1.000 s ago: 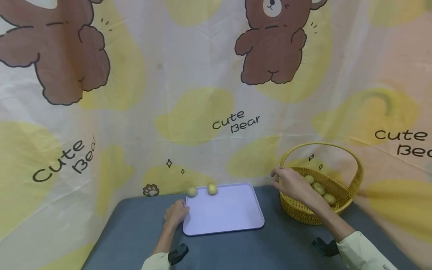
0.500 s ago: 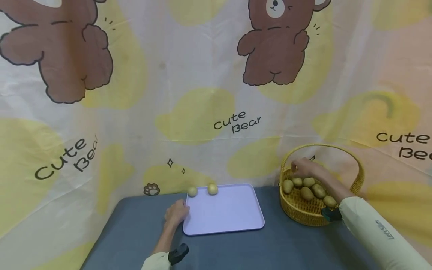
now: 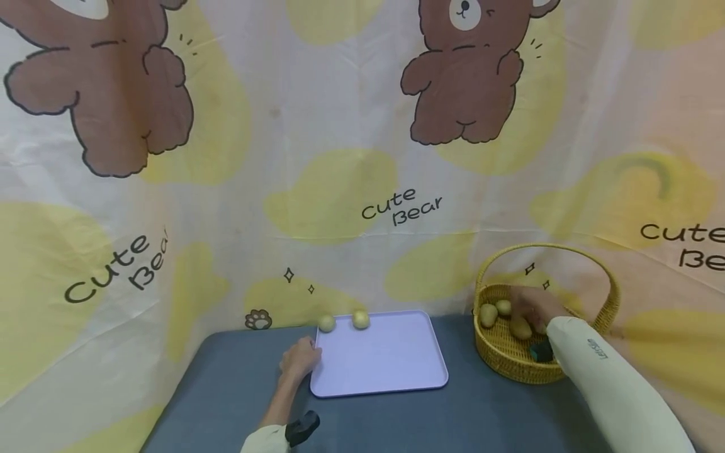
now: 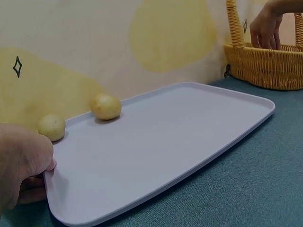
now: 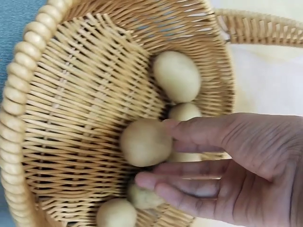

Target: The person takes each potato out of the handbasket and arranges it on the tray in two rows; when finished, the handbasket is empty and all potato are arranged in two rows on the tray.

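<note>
My left hand [image 3: 300, 358] grips the left rim of a pale lilac tray [image 3: 379, 355], thumb on top and fingers curled at the edge in the left wrist view. Two potatoes sit at the tray's far left: one potato [image 4: 52, 127] in the corner, another potato [image 4: 106, 106] along the back rim. On the right my right hand [image 5: 236, 170] reaches into a wicker basket [image 3: 521, 372]. Its fingers are extended around a brown potato [image 5: 146, 143], thumb tip at one side and fingertips just beside it. Several more potatoes lie around it, some partly hidden behind the hand.
The basket's tall handle [image 3: 544, 245] arches over the right hand. Dark grey-blue cloth covers the table [image 3: 385, 421]. A bear-print curtain [image 3: 340, 189] hangs right behind the tray and basket. Black camera straps sit on both wrists.
My right hand has moved from the basket's left rim, across its back, then down among the potatoes. The left hand stays at the tray's edge. The potatoes on the tray have not moved.
</note>
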Available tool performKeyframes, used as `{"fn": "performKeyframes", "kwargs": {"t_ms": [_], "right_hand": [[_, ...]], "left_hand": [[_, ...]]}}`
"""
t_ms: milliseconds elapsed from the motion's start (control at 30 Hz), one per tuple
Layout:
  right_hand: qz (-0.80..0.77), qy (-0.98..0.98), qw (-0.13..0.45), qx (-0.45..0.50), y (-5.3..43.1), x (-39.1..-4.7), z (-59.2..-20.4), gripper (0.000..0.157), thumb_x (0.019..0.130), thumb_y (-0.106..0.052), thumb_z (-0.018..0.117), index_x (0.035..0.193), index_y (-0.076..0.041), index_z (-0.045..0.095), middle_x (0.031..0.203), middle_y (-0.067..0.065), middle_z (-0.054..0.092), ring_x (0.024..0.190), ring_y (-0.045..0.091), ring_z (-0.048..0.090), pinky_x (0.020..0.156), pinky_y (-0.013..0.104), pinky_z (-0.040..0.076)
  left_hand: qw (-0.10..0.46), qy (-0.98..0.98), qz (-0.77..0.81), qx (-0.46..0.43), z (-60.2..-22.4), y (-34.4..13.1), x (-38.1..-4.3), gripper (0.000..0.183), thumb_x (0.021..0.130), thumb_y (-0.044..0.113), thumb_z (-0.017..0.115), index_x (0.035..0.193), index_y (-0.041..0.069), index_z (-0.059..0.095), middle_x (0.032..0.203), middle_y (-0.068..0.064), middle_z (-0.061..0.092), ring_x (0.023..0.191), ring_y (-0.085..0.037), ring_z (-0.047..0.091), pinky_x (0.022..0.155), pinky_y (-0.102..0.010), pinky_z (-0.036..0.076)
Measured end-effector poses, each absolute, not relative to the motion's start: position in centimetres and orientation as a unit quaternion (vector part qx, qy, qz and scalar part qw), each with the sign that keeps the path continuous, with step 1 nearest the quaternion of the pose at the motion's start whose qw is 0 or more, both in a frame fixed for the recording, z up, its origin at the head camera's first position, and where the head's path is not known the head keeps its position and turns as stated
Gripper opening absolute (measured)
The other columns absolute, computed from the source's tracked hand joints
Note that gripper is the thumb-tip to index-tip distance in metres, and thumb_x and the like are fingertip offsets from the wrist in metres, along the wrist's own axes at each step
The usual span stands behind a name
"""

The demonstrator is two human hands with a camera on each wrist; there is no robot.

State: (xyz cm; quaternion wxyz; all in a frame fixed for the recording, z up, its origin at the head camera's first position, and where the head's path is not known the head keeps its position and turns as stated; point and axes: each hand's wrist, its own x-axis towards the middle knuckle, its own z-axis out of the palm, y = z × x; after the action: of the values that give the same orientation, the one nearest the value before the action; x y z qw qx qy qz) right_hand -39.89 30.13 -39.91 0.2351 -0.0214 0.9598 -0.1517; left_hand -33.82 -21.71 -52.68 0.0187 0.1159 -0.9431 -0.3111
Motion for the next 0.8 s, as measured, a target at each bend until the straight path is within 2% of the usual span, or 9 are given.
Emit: {"fn": "performKeyframes", "kwargs": {"t_ms": [67,100,200,267,367,467,633,700,800], "right_hand": [[-0.167,0.960,0.223,-0.008,30.3,-39.5,-40.3,0.005,0.090,0.002,0.066,0.088,-0.002,0.068,0.058,-0.005,0.036,0.051,0.009,0.036,0.051,0.023,0.037],[-0.174,0.961,0.214,-0.012,30.4,-39.4,-40.6,0.010,0.087,0.004,0.065,0.083,-0.004,0.069,0.054,-0.006,0.033,0.048,0.008,0.034,0.049,0.023,0.036],[-0.183,0.963,0.196,-0.011,30.4,-39.1,-41.2,0.013,0.083,0.006,0.064,0.081,-0.006,0.066,0.053,-0.001,0.043,0.046,0.008,0.031,0.046,0.024,0.034],[-0.180,0.966,0.187,-0.014,30.3,-39.0,-41.5,0.011,0.081,0.006,0.064,0.088,-0.002,0.066,0.062,0.007,0.055,0.046,0.010,0.036,0.046,0.024,0.037],[-0.180,0.966,0.187,-0.014,30.2,-39.1,-41.8,0.022,0.083,0.004,0.067,0.104,0.003,0.060,0.088,0.025,0.064,0.057,0.019,0.051,0.050,0.028,0.046],[-0.185,0.964,0.192,-0.006,30.2,-39.4,-42.0,0.036,0.085,0.003,0.068,0.118,0.007,0.052,0.109,0.036,0.057,0.070,0.026,0.057,0.054,0.031,0.049],[-0.218,0.954,0.206,0.001,30.5,-39.7,-42.7,0.059,0.086,0.005,0.067,0.138,0.014,0.040,0.126,0.043,0.044,0.068,0.021,0.049,0.055,0.032,0.046],[-0.237,0.950,0.205,-0.004,30.5,-39.7,-42.7,0.055,0.086,0.005,0.066,0.135,0.014,0.043,0.118,0.037,0.047,0.068,0.020,0.048,0.056,0.033,0.045],[-0.249,0.947,0.202,-0.012,30.3,-39.8,-42.7,0.020,0.086,0.004,0.065,0.104,0.007,0.058,0.089,0.020,0.052,0.065,0.017,0.044,0.055,0.032,0.045]], "left_hand": [[0.020,-0.943,-0.312,0.114,-52.7,-21.7,-33.7,0.021,0.095,0.018,0.059,0.078,0.011,0.050,0.070,-0.004,0.046,0.066,-0.021,0.045,0.063,-0.036,0.028],[0.019,-0.943,-0.311,0.116,-52.7,-21.7,-33.7,0.021,0.095,0.018,0.059,0.078,0.011,0.050,0.070,-0.004,0.046,0.066,-0.021,0.045,0.064,-0.036,0.028],[0.018,-0.944,-0.307,0.117,-52.6,-21.7,-33.5,0.021,0.096,0.019,0.059,0.079,0.011,0.050,0.071,-0.005,0.046,0.069,-0.022,0.046,0.066,-0.037,0.029],[0.018,-0.945,-0.304,0.117,-52.6,-21.6,-33.4,0.019,0.096,0.019,0.059,0.081,0.011,0.051,0.073,-0.006,0.047,0.070,-0.023,0.047,0.066,-0.037,0.029],[0.016,-0.945,-0.302,0.121,-52.6,-21.5,-33.5,0.018,0.097,0.020,0.059,0.083,0.010,0.053,0.074,-0.006,0.049,0.072,-0.024,0.049,0.067,-0.038,0.030],[0.014,-0.944,-0.304,0.125,-52.8,-21.4,-33.6,0.017,0.096,0.020,0.059,0.083,0.010,0.054,0.074,-0.006,0.050,0.072,-0.024,0.049,0.067,-0.038,0.030],[0.018,-0.943,-0.309,0.125,-53.3,-21.5,-33.7,0.019,0.095,0.019,0.059,0.080,0.011,0.051,0.072,-0.005,0.048,0.069,-0.023,0.047,0.066,-0.038,0.030],[0.022,-0.943,-0.308,0.122,-53.3,-21.6,-33.7,0.019,0.095,0.019,0.058,0.079,0.011,0.050,0.071,-0.005,0.047,0.068,-0.022,0.046,0.065,-0.038,0.030],[0.025,-0.944,-0.307,0.121,-53.2,-21.6,-33.8,0.019,0.094,0.018,0.057,0.078,0.011,0.049,0.071,-0.005,0.046,0.067,-0.022,0.046,0.063,-0.037,0.029]]}}
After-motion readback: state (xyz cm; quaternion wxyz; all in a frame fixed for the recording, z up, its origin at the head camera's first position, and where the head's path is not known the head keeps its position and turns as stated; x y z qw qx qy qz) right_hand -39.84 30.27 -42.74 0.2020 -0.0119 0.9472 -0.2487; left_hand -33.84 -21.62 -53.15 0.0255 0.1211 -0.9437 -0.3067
